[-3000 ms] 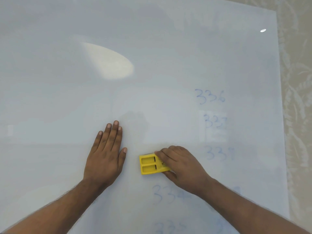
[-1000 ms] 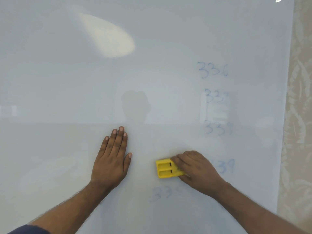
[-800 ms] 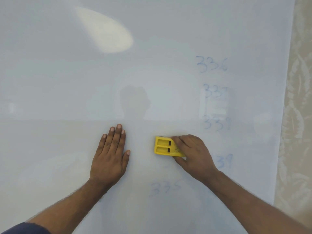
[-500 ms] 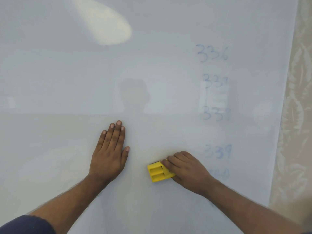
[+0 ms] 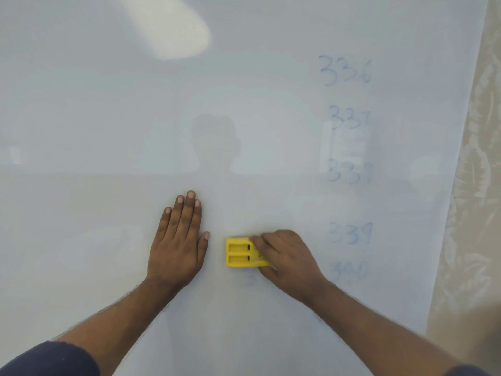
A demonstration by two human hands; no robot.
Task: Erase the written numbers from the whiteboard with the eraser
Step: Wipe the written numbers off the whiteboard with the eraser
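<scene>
A large whiteboard (image 5: 108, 118) fills the view. My right hand (image 5: 284, 259) grips a yellow eraser (image 5: 240, 252) and presses it flat against the board, low in the middle. My left hand (image 5: 179, 240) lies flat on the board just left of the eraser, fingers together and holding nothing. A column of faint blue numbers runs down the right side: 336 (image 5: 344, 70), 337 (image 5: 349, 118), 338 (image 5: 349, 173), 339 (image 5: 351, 234) and a smudged 340 (image 5: 349, 271). The board under and below the eraser shows no writing.
The whiteboard's right edge (image 5: 458, 169) runs diagonally down the right side. Beyond it is a beige wall with a leaf pattern (image 5: 477, 185). A bright light reflection (image 5: 173, 31) sits near the board's top.
The number 335 written below the eraser a second ago is gone. The eraser swept up, then down and left, and now sits slightly higher and level. My left hand stayed put.
</scene>
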